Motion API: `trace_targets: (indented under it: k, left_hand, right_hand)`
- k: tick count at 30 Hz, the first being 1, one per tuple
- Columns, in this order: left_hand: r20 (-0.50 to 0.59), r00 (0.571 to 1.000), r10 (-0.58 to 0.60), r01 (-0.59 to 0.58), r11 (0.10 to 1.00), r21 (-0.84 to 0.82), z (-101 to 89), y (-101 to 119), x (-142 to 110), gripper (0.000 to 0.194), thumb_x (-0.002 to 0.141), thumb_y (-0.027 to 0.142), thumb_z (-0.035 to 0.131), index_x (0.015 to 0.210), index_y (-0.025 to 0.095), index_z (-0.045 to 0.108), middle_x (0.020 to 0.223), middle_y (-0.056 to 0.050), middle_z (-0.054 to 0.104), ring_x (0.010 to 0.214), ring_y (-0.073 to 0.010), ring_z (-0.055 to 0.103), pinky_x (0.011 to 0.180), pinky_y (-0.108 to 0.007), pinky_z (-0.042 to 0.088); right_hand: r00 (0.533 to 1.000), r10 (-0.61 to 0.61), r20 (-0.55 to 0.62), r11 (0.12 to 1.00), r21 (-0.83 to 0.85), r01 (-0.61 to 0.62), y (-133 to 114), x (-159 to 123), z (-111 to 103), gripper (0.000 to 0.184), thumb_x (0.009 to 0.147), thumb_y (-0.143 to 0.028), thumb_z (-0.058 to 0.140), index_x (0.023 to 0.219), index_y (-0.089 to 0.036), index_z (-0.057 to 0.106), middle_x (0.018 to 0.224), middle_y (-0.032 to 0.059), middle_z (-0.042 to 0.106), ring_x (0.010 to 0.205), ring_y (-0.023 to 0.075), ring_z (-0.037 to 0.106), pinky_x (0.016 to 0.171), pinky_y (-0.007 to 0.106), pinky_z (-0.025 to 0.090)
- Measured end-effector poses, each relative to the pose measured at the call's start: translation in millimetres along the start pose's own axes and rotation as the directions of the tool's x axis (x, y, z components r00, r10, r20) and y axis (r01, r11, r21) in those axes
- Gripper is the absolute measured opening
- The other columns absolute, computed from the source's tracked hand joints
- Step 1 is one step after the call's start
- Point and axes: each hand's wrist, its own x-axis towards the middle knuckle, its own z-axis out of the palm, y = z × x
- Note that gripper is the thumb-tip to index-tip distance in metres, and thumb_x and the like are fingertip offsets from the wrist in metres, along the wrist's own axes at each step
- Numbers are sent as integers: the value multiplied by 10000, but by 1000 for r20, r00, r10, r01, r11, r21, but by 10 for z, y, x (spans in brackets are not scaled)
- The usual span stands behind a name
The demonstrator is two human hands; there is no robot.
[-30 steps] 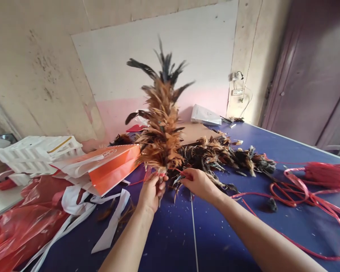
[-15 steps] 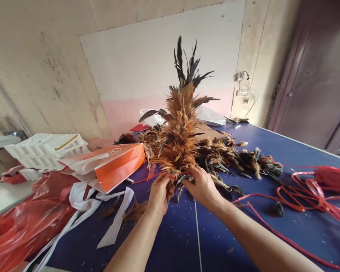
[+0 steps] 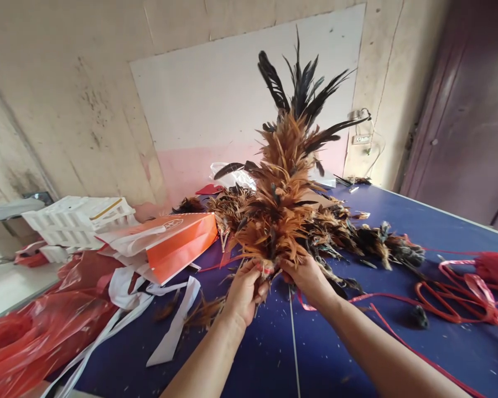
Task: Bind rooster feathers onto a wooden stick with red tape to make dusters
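A tall feather bundle (image 3: pixel 280 188), brown and orange with long black plumes at its top, stands upright in the middle. My left hand (image 3: pixel 244 293) is closed round its base, where a bit of red tie shows by the thumb. On the other side of the base, my right hand (image 3: pixel 309 276) is closed at the lowest feathers; its fingertips are partly hidden by them. Pink-red plastic string (image 3: pixel 305 303) shows just under the right hand. Behind the bundle, more loose brown and black feathers (image 3: pixel 336 232) lie on the blue table (image 3: pixel 265 359).
To the left are an orange and white bag (image 3: pixel 182 243), red plastic sheeting (image 3: pixel 45 326), a white strip (image 3: pixel 176 323) and a white crate (image 3: pixel 74 218). A red string coil (image 3: pixel 493 268) with loose loops lies right. Behind stands a wall with a socket (image 3: pixel 361 139).
The feather bundle looks slightly turned, and its black plumes now spread wider. My right hand has closed in under the lowest feathers. The whole view has shifted a little.
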Motion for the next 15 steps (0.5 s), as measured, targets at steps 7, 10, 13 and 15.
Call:
trace_targets:
  k: [7, 10, 13, 15]
  left_hand:
    - [-47, 999, -14, 15, 1000, 12, 22, -35, 6, 304, 584, 329, 732, 709, 159, 514, 567, 42, 561, 299, -9, 346, 286, -133, 119]
    - [-62, 998, -22, 22, 1000, -5, 38, -57, 9, 295, 578, 314, 734, 708, 163, 517, 493, 68, 504, 290, -15, 336, 285, -135, 115]
    - [-73, 997, -19, 18, 1000, -8, 31, -81, 24, 279, 595, 299, 727, 714, 170, 510, 520, 64, 527, 288, -8, 325, 287, -137, 114]
    - [-74, 997, -14, 14, 1000, 2, 20, -88, 34, 268, 607, 295, 719, 705, 171, 502, 528, 60, 533, 288, -9, 326, 287, -140, 111]
  right_hand:
    - [992, -121, 26, 988, -95, 123, -8, 13, -21, 195, 717, -285, 589, 879, -176, 597, 681, -11, 579, 610, 124, 505, 617, 238, 437]
    - [984, -172, 49, 978, -109, 176, -21, 15, -28, 215, 729, -248, 554, 921, -170, 612, 840, 30, 627, 782, 162, 556, 734, 266, 450]
    - [989, -141, 49, 973, -180, 147, 6, 23, -47, 190, 738, -249, 526, 882, -165, 617, 809, 30, 634, 782, 168, 566, 710, 265, 455]
    - [990, -136, 40, 959, -246, 141, 33, 32, -51, 154, 728, -265, 525, 791, -161, 620, 749, 21, 629, 716, 155, 559, 666, 253, 449]
